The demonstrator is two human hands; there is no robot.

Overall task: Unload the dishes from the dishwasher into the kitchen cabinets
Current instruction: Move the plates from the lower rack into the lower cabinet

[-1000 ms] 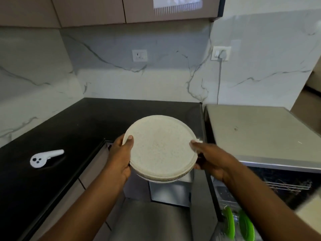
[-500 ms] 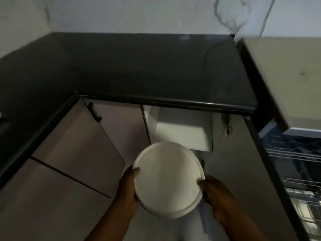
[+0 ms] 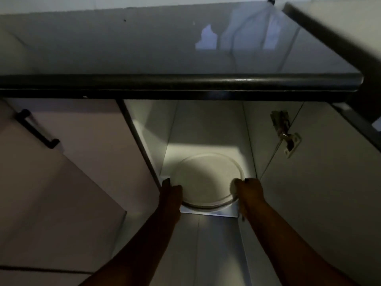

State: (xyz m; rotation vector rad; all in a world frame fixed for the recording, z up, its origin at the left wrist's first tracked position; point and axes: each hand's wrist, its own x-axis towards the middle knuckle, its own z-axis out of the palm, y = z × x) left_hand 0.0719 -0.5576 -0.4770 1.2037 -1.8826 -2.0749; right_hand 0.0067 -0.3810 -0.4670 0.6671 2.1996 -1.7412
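A stack of round white plates [image 3: 208, 178] lies flat on the floor of the open lower cabinet [image 3: 206, 124], near its front edge. My left hand [image 3: 170, 191] grips the stack's left rim, fingers reaching down beside it. My right hand [image 3: 248, 191] grips the right rim with the thumb on top. The undersides of the plates and most of my fingers are hidden in the dim light.
The black countertop [image 3: 185, 83] overhangs the cabinet. A closed drawer front with a black handle [image 3: 36, 129] is on the left. The open cabinet door [image 3: 321, 182] with its metal hinge [image 3: 285, 134] stands on the right.
The plates came down from chest height above the counter into the lower cabinet and now lie on its floor. The view dropped and moved closer. Both hands stayed on the rims.
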